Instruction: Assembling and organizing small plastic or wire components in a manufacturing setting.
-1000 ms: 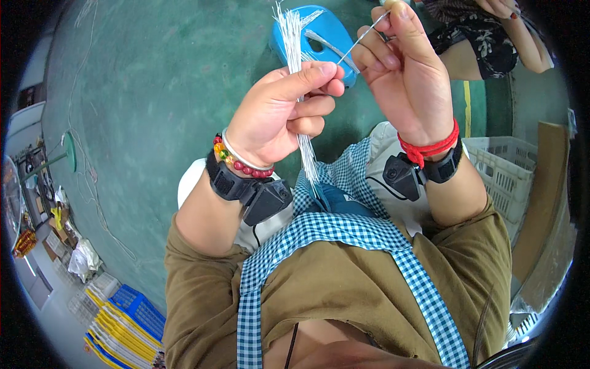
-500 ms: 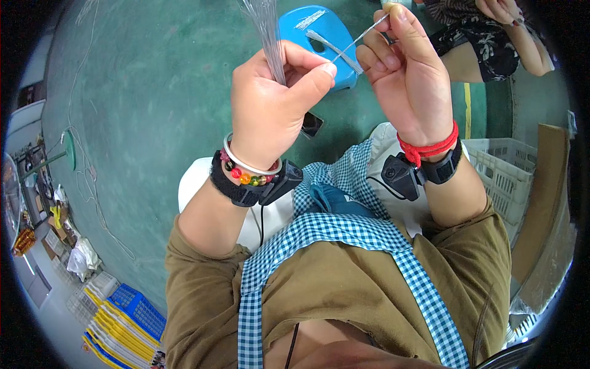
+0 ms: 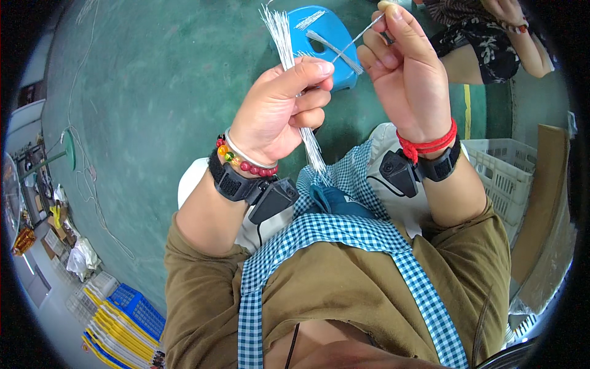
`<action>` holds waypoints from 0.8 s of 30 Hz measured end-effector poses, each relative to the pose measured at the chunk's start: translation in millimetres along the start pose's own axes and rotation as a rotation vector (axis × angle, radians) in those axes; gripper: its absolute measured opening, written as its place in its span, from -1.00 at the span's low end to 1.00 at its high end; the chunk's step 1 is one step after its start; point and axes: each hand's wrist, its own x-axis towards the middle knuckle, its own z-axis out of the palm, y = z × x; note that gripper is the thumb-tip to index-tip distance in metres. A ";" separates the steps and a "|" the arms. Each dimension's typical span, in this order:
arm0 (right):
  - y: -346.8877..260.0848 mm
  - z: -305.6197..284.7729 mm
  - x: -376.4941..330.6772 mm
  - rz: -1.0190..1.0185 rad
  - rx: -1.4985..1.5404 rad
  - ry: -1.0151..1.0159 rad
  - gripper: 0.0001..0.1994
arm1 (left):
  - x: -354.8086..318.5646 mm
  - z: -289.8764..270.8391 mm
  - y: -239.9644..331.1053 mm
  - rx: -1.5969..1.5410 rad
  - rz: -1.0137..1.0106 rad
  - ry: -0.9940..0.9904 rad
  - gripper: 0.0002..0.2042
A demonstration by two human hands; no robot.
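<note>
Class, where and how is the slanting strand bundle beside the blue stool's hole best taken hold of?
Probably across the narrow middle of the slanting strand bundle, coming from above: it lies on the blue stool, upper side exposed, and its ends fan out.

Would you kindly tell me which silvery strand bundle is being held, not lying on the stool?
The bundle clasped in the left hand, its ends showing above and below; the other bundles lie on the blue stool.
</note>
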 end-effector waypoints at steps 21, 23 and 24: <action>-7.5 57.8 12.0 0.213 -0.453 0.967 -0.86 | -3.9 11.5 3.9 -0.014 -0.094 -0.032 -0.79; -6.7 61.1 13.0 0.212 -0.475 0.913 -0.86 | -3.7 10.3 3.1 -0.013 -0.089 -0.029 -0.79; -6.4 60.9 12.8 0.213 -0.474 0.913 -0.86 | -3.6 9.8 3.1 -0.014 -0.089 -0.028 -0.79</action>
